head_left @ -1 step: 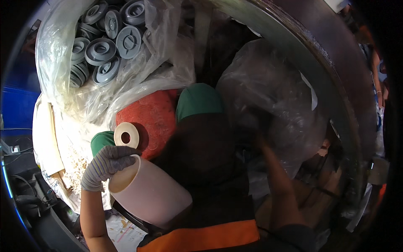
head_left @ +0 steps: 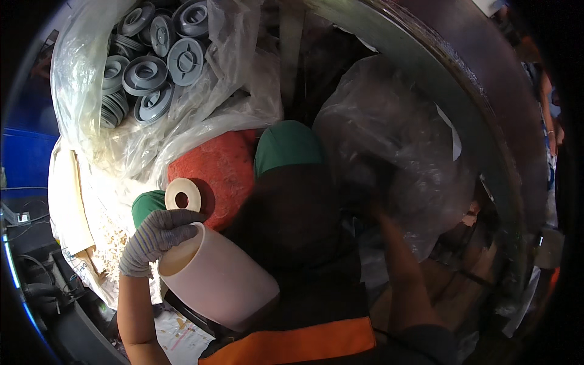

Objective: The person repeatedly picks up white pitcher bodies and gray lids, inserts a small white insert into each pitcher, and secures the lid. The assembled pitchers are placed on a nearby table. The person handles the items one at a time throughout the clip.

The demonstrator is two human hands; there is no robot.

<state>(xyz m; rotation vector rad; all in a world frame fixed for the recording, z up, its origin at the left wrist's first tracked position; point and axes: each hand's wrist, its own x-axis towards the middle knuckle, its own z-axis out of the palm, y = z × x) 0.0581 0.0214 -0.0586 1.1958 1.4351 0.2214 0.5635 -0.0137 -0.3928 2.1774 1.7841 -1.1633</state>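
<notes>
My left hand (head_left: 157, 238), in a grey striped knit glove, grips the rim of a large pale pink cylinder (head_left: 222, 283) that lies tilted against my body. Just above the hand stands a cream tube end with a round hole (head_left: 182, 193), beside a red rough bundle (head_left: 222, 173) and two green rounded pieces (head_left: 287, 146) (head_left: 146, 205). My bare right forearm (head_left: 404, 280) reaches up into a crumpled clear plastic bag (head_left: 395, 134). My right hand (head_left: 372, 204) is deep in shadow there, and its fingers do not show.
A clear bag of several grey plastic discs (head_left: 152, 61) sits at the top left. A wide curved metal rim (head_left: 462, 91) sweeps along the right. Another person's arm (head_left: 547, 103) shows at the far right edge. Cables and a dark frame (head_left: 36, 274) lie at the lower left.
</notes>
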